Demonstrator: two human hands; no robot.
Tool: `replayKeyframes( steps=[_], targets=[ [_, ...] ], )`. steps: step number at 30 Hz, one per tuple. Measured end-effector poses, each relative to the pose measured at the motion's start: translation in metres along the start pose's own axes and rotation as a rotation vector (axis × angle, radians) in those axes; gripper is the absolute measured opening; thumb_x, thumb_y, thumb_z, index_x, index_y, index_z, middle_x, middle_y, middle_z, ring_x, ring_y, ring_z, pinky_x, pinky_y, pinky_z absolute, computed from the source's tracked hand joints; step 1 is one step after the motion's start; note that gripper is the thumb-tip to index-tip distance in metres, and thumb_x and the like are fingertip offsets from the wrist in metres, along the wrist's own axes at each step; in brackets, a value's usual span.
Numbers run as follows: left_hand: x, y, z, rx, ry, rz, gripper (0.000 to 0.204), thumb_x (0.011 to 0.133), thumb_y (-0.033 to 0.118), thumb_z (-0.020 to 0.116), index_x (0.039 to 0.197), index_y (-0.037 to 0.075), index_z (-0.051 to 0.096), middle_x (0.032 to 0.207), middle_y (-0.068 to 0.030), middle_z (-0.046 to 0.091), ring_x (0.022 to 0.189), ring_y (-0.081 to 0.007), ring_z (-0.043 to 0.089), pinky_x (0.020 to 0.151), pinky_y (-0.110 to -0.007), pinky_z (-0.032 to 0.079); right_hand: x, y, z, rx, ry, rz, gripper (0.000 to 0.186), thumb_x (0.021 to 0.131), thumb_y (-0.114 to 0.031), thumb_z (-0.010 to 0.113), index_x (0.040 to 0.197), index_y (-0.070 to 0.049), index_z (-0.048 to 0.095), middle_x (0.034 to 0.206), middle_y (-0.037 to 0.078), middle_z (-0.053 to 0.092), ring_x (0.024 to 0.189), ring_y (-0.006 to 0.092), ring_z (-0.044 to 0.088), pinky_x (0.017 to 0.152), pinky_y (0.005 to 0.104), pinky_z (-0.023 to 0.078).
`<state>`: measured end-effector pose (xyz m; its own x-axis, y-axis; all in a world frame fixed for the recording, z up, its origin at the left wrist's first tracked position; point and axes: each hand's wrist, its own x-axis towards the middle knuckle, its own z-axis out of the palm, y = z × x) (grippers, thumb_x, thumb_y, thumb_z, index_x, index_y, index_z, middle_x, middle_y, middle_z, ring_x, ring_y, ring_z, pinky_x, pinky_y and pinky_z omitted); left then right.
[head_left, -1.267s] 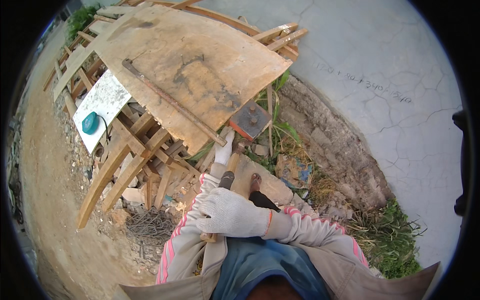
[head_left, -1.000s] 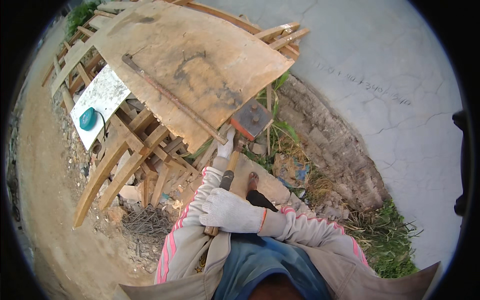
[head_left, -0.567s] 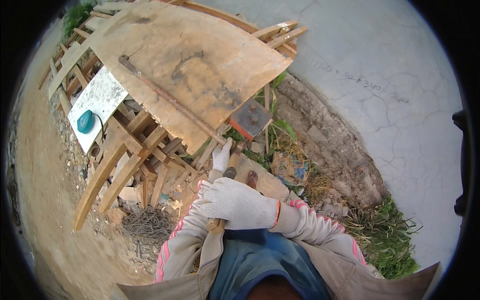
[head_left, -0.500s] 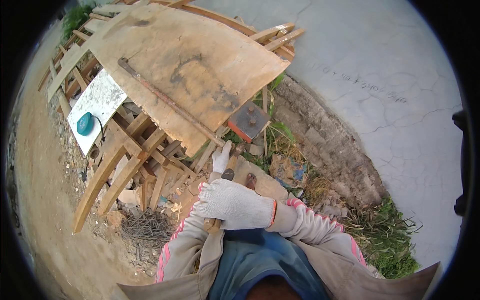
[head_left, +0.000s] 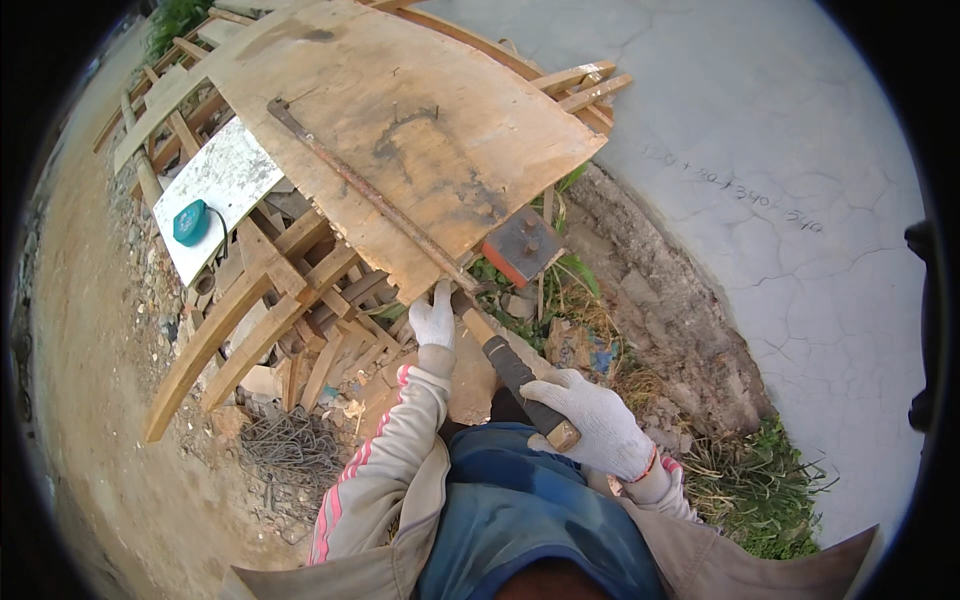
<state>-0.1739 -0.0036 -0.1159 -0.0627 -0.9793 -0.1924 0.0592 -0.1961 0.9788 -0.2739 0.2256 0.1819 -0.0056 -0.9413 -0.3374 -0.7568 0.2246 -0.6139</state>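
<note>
My right hand [head_left: 592, 420], in a white knit glove, grips a hammer [head_left: 513, 372] by its wooden handle, which is wrapped in black tape. The handle slants up and left to a dark head beside the near corner of a plywood sheet [head_left: 430, 150]. My left hand [head_left: 433, 318], gloved too, is closed at that corner with its thumb upward; what its fingers hold is hidden. Close to it lies the lower end of a long rusty pry bar [head_left: 365, 190], resting slantwise across the sheet.
A red-sided block with a dark top [head_left: 523, 245] sits right of the sheet. At left, a teal tape measure [head_left: 190, 223] rests on a white board [head_left: 245, 165] above stacked timber [head_left: 215, 330]. Tangled wire [head_left: 290, 445] lies below. A cracked grey concrete surface [head_left: 760, 200] spans the right.
My right hand has swung right, away from my left forearm, turning the hammer so its butt points lower right. My left hand stays near the sheet's corner. The whole view has shifted slightly.
</note>
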Motion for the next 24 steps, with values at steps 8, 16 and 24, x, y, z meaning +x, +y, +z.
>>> replayKeyframes(
  steps=[8,16,24],
  targets=[
    [-0.051,0.008,-0.024,0.257,-0.014,-0.002,0.029,0.098,0.024,0.076,0.111,-0.003,0.075,0.104,-0.0152,0.076,0.098,-0.0238,0.07,0.093,-0.037,0.054,-0.066,0.071,0.05,0.964,-0.205,0.343,0.114,0.079,-0.018,0.095,0.17,-0.005,0.028,0.139,0.018,0.064,0.116,0.0216,0.067,0.104,0.0339,0.052],
    [-0.089,0.078,-0.048,0.199,-0.124,0.13,0.025,0.098,0.017,0.076,0.117,0.0,0.073,0.113,-0.0114,0.071,0.104,-0.0212,0.066,0.096,-0.035,0.053,-0.028,0.125,0.127,0.231,-0.015,0.293,0.085,0.086,-0.038,0.086,0.156,-0.008,0.048,0.12,0.026,0.073,0.11,0.0415,0.073,0.095,0.0477,0.056],
    [-0.121,0.156,-0.056,0.217,-0.357,0.599,0.028,0.092,-0.009,0.074,0.116,0.001,0.067,0.123,-0.0112,0.066,0.11,-0.0192,0.065,0.094,-0.033,0.055,0.089,0.138,0.223,0.432,0.391,0.358,0.053,0.084,-0.037,0.083,0.128,-0.012,0.068,0.108,0.022,0.076,0.106,0.0446,0.072,0.09,0.0495,0.058]
  ],
)
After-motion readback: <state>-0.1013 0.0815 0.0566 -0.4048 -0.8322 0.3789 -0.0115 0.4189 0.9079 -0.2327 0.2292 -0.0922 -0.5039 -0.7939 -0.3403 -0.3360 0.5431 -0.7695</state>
